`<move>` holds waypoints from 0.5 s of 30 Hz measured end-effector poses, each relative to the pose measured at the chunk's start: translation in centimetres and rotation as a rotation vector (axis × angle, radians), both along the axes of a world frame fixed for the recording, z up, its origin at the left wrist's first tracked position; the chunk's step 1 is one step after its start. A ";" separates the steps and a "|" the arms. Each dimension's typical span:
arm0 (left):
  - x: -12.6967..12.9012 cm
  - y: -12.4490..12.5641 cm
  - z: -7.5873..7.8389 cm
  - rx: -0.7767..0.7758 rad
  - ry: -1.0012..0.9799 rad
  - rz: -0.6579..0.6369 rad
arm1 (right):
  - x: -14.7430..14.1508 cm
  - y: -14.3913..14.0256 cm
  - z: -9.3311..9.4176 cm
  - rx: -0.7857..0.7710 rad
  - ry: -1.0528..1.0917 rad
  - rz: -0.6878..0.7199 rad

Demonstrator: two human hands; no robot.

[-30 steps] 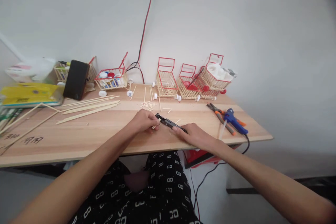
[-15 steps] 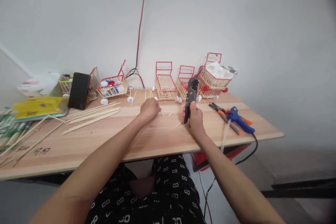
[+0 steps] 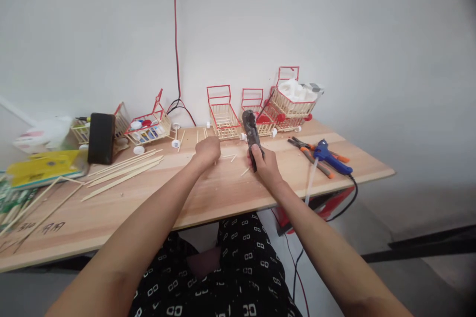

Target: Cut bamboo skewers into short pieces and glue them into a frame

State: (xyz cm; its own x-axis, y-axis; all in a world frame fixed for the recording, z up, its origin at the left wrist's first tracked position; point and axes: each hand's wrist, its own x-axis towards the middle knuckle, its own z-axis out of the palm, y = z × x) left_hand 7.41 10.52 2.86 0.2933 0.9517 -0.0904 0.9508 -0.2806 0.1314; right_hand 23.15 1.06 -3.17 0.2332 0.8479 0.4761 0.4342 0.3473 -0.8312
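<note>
My left hand (image 3: 208,151) is closed low over the board, and a short wooden stick (image 3: 214,162) shows just under its fingers, mostly hidden. In my right hand (image 3: 267,166) is a black plier-like cutter (image 3: 252,131), its head up and leaning left. Between the hands lie short cut stick pieces (image 3: 226,156). Behind them stands a small stick-built cart (image 3: 224,121) with a red-edged frame and white wheels. A second cart (image 3: 266,126) is partly covered by the cutter.
Long wooden strips (image 3: 122,178) lie left, near a leaning phone (image 3: 101,138) and a yellow packet (image 3: 46,166). A cart of bottle caps (image 3: 148,129) stands at the back. On the right are orange-handled pliers (image 3: 316,161), a blue glue gun (image 3: 332,158) and a cart holding white material (image 3: 293,101).
The view has shifted, so the scene sits farther left. The cutter's head has tipped from leaning right to leaning left. My left hand stays closed low over the board.
</note>
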 end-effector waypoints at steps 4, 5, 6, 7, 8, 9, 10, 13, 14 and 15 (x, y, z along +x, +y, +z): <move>-1.0 0.4 -0.5 -0.036 -0.022 0.030 | 0.1 -0.2 0.4 -0.004 -0.082 -0.001; -1.4 0.4 -0.5 -0.038 -0.034 0.033 | 0.1 -0.2 0.4 0.000 -0.091 -0.002; -1.9 0.2 -0.4 -0.037 -0.046 0.034 | 0.1 -0.2 0.4 0.003 -0.096 -0.004; -2.3 0.0 -0.3 -0.037 -0.049 0.031 | 0.1 -0.2 0.4 0.005 -0.095 -0.005; -2.9 -0.3 -0.2 -0.045 -0.073 0.016 | 0.1 -0.1 0.4 0.004 -0.086 -0.005; -3.4 -0.6 -0.1 -0.066 -0.112 -0.002 | 0.1 -0.1 0.3 -0.001 -0.066 -0.003; -4.0 -1.0 0.0 -0.098 -0.179 -0.037 | 0.0 0.0 0.3 -0.011 -0.034 0.000; -5.3 -2.2 -0.1 -0.339 -0.703 -0.163 | -0.8 0.5 0.2 -0.055 0.129 0.034; -5.6 -2.6 -0.3 -0.412 -0.837 -0.183 | -1.2 0.7 0.2 -0.076 0.188 0.063; -5.7 -2.9 -0.5 -0.467 -0.927 -0.190 | -1.7 0.9 0.3 -0.099 0.238 0.102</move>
